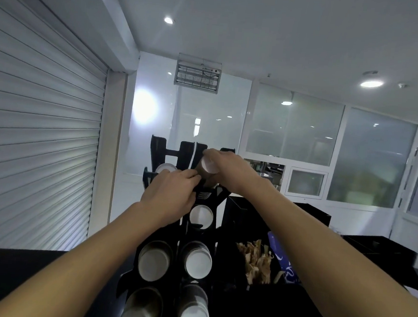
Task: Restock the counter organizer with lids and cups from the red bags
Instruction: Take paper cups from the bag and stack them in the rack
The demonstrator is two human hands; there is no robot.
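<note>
Cups (208,173), stacked brown, are gripped by the curled right hand (223,164) above the organizer (184,234) upper slot, while the left hand (172,193) grip pinches the organizer's edge.

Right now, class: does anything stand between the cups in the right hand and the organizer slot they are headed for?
Yes. The left hand rests on the organizer just beside the brown cup stack held by the right hand, its fingers at the slot's mouth.
</note>
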